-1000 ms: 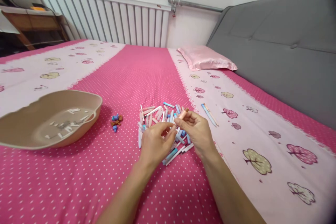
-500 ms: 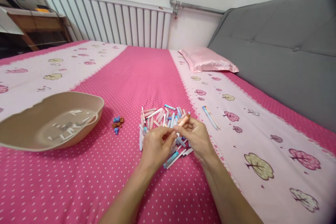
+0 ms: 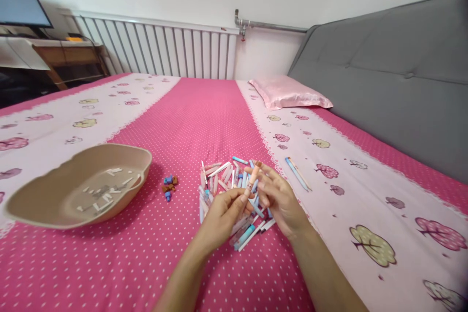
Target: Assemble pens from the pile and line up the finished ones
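Note:
A pile of small pink, blue and white pens [image 3: 223, 178] lies on the pink dotted bedspread [image 3: 190, 117]. Both my hands hover just above its near side. My right hand [image 3: 280, 200] grips a peach-coloured pen [image 3: 253, 176] that points up and away. My left hand [image 3: 224, 215] pinches the lower end of that same pen with thumb and fingers. Two assembled pens [image 3: 298, 174] lie side by side on the pale strip to the right of the pile.
A beige shallow basin [image 3: 78, 186] with several small white parts stands at the left. A little heap of blue and brown caps [image 3: 169, 185] lies between basin and pile. A pink pillow [image 3: 290, 92], a grey headboard [image 3: 395, 78] and a white radiator [image 3: 157, 48] stand farther back.
The peach pen has tilted from pointing right to more upright. Both hands shifted slightly toward me and right as the head camera tipped up.

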Action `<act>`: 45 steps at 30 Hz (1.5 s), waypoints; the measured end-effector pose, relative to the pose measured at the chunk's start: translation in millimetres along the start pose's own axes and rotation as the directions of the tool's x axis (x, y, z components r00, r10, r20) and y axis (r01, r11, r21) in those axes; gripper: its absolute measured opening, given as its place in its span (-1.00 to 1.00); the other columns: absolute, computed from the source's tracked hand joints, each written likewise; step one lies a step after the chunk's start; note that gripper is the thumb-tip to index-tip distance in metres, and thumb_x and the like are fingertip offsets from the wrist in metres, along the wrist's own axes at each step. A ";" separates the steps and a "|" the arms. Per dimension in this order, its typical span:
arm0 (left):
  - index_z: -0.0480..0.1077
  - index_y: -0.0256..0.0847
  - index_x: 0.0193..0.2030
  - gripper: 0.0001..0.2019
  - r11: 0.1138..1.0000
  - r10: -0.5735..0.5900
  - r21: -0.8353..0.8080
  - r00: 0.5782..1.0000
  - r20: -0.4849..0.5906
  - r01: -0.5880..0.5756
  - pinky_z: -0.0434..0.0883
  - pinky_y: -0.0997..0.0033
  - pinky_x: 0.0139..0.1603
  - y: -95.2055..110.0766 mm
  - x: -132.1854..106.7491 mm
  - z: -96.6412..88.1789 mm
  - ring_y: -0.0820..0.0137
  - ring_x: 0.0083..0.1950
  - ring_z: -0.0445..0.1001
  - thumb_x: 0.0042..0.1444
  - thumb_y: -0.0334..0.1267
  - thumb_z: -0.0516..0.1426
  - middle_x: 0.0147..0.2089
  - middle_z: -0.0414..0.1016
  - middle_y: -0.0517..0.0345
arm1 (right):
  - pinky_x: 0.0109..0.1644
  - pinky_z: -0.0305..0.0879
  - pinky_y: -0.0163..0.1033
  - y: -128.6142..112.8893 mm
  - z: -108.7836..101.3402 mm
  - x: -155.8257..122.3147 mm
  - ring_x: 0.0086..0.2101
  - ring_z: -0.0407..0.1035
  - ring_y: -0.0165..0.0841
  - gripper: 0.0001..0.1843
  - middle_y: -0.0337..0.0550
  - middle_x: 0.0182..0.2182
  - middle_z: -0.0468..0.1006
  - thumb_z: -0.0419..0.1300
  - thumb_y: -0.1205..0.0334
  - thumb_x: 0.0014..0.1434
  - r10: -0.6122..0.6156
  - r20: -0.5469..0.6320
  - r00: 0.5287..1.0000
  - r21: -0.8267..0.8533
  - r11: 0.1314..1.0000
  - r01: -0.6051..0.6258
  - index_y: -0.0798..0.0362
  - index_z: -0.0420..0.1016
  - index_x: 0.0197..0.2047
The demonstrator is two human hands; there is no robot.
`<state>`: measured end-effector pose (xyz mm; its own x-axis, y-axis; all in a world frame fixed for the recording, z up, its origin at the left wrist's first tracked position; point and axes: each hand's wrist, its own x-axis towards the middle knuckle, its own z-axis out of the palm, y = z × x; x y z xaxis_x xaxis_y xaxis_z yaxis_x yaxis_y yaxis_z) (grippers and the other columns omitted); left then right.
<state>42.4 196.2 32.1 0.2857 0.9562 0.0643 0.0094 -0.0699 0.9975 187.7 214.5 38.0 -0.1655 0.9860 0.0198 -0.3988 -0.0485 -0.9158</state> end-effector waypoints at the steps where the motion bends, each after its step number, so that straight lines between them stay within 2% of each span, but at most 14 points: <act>1: 0.45 -0.28 -0.32 -0.64 1.000 0.001 0.007 1.000 -0.002 -0.001 0.20 0.53 -0.47 -0.5 -0.1 -0.5 0.50 -0.50 0.24 0.13 0.01 0.06 -0.48 0.41 0.17 | -0.60 0.11 -0.43 2.3 1.1 0.1 -0.64 0.13 -0.64 -0.53 -0.14 -0.10 0.48 0.31 0.19 -0.03 -0.009 -0.008 1.000 -0.024 1.000 0.009 -0.02 0.36 -0.02; 4: 0.43 -0.28 -0.37 -0.66 1.000 0.019 0.023 1.000 -0.002 -0.019 0.20 0.52 -0.46 -0.7 0.1 -1.2 0.50 -0.50 0.23 0.13 0.00 0.05 -0.49 0.38 0.19 | -0.48 0.25 -0.40 8.7 5.2 0.3 -0.52 0.30 -0.51 -0.55 -0.23 -0.34 0.48 0.40 0.21 -0.15 -0.024 -0.051 0.998 -0.098 0.995 0.019 0.04 0.41 -0.16; 7: 0.41 -0.26 -0.41 -0.66 1.000 0.012 0.018 1.000 -0.009 -0.012 0.20 0.52 -0.46 1.0 0.3 -1.2 0.51 -0.51 0.21 0.13 0.00 0.05 -0.51 0.36 0.21 | -0.36 0.30 -0.37 10.4 7.7 0.5 -0.44 0.36 -0.46 -0.62 -0.25 -0.45 0.46 0.42 0.22 -0.17 -0.034 -0.094 0.995 -0.107 0.994 0.024 0.07 0.41 -0.27; 10: 0.39 -0.26 -0.43 -0.64 1.000 -0.005 0.003 1.000 -0.002 0.005 0.20 0.51 -0.46 2.8 0.0 -1.1 0.51 -0.52 0.20 0.13 0.02 0.05 -0.52 0.35 0.22 | -0.34 0.29 -0.36 7.9 7.3 0.3 -0.42 0.37 -0.45 -0.65 -0.22 -0.42 0.49 0.40 0.20 -0.13 -0.040 -0.084 0.996 -0.087 0.996 0.033 0.08 0.42 -0.27; 14: 0.38 -0.26 -0.41 -0.63 0.999 -0.024 -0.023 1.000 0.016 0.024 0.21 0.50 -0.45 2.8 -0.5 -1.5 0.49 -0.50 0.23 0.12 0.05 0.04 -0.50 0.37 0.19 | -0.52 0.16 -0.44 6.0 4.0 -0.4 -0.53 0.29 -0.54 -0.61 -0.22 -0.36 0.50 0.34 0.21 -0.05 -0.040 -0.081 0.996 -0.068 0.997 0.035 0.05 0.41 -0.13; 18: 0.37 -0.27 -0.35 -0.64 1.000 -0.012 0.002 1.000 0.027 0.012 0.21 0.50 -0.42 -0.2 -0.2 -2.4 0.48 -0.47 0.24 0.15 0.03 0.02 -0.48 0.35 0.19 | -0.62 0.02 -0.46 7.5 2.8 -0.1 -0.61 0.18 -0.60 -0.63 -0.22 -0.32 0.50 0.28 0.19 0.00 -0.052 -0.057 0.997 -0.064 0.997 0.049 0.05 0.39 -0.10; 23: 0.36 -0.30 -0.34 -0.63 0.997 0.010 0.082 0.999 0.049 -0.014 0.21 0.49 -0.38 -5.8 0.9 -2.8 0.48 -0.44 0.23 0.18 0.01 -0.01 -0.45 0.33 0.19 | -0.38 0.29 -0.39 10.2 6.5 1.9 -0.45 0.37 -0.47 -0.57 -0.26 -0.42 0.49 0.42 0.27 -0.20 -0.061 -0.094 0.994 -0.119 0.992 0.049 0.10 0.42 -0.23; 29: 0.36 -0.28 -0.34 -0.63 0.995 0.006 0.096 0.999 0.048 -0.011 0.19 0.50 -0.41 -4.1 -0.3 -2.1 0.50 -0.47 0.21 0.20 0.00 -0.03 -0.47 0.33 0.22 | -0.29 0.32 -0.37 8.0 8.1 1.2 -0.39 0.42 -0.45 -0.56 -0.22 -0.39 0.54 0.42 0.25 -0.18 -0.041 -0.084 0.996 -0.032 0.999 0.039 0.09 0.44 -0.19; 31: 0.35 -0.27 -0.39 -0.63 0.996 0.004 0.094 0.999 0.044 -0.009 0.19 0.50 -0.41 -0.9 -1.1 -2.5 0.50 -0.49 0.20 0.19 0.01 -0.03 -0.50 0.32 0.23 | -0.41 0.27 -0.42 5.4 7.3 0.8 -0.47 0.37 -0.50 -0.56 -0.20 -0.38 0.55 0.41 0.22 -0.15 -0.028 -0.071 0.997 -0.018 0.999 0.026 0.10 0.44 -0.16; 33: 0.35 -0.27 -0.40 -0.62 0.995 -0.003 0.096 0.998 0.061 -0.003 0.19 0.50 -0.42 2.2 -1.8 -3.0 0.51 -0.50 0.19 0.19 0.01 -0.02 -0.51 0.33 0.23 | -0.57 0.11 -0.49 2.3 5.5 0.9 -0.59 0.23 -0.60 -0.55 -0.19 -0.36 0.56 0.38 0.19 -0.09 -0.014 -0.059 0.998 -0.010 1.000 0.014 0.09 0.44 -0.11; 35: 0.36 -0.28 -0.39 -0.62 0.995 -0.011 0.096 0.997 0.080 0.004 0.19 0.50 -0.42 4.1 -2.3 -3.3 0.51 -0.51 0.19 0.19 0.01 -0.02 -0.50 0.35 0.22 | -0.64 -0.03 -0.51 -1.2 3.3 1.0 -0.66 0.07 -0.67 -0.58 -0.18 -0.32 0.56 0.35 0.18 -0.04 -0.004 -0.056 0.998 0.000 1.000 0.004 0.07 0.44 -0.08; 38: 0.36 -0.28 -0.37 -0.63 0.996 -0.015 0.093 0.997 0.080 0.007 0.20 0.51 -0.41 3.9 -2.5 -2.9 0.50 -0.47 0.23 0.20 0.00 -0.03 -0.48 0.36 0.20 | -0.62 -0.03 -0.52 -6.4 1.2 0.1 -0.66 0.02 -0.70 -0.61 -0.18 -0.28 0.56 0.33 0.18 0.00 -0.001 -0.062 0.998 0.017 1.000 0.002 0.04 0.44 -0.07; 45: 0.36 -0.29 -0.31 -0.63 0.991 -0.005 0.137 0.996 0.089 -0.007 0.25 0.47 -0.31 -3.3 -0.4 -4.4 0.45 -0.38 0.30 0.21 0.00 -0.04 -0.40 0.39 0.15 | -0.59 0.02 -0.53 -18.2 4.3 -4.6 -0.63 0.06 -0.68 -0.67 -0.20 -0.25 0.55 0.33 0.20 0.00 -0.075 -0.129 0.989 0.047 0.996 0.081 0.02 0.46 -0.13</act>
<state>38.1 197.3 28.9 0.3699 0.9273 0.0567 0.1382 -0.1152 0.9837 191.9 210.2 56.3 -0.0177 0.9992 0.0364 -0.4525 0.0244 -0.8914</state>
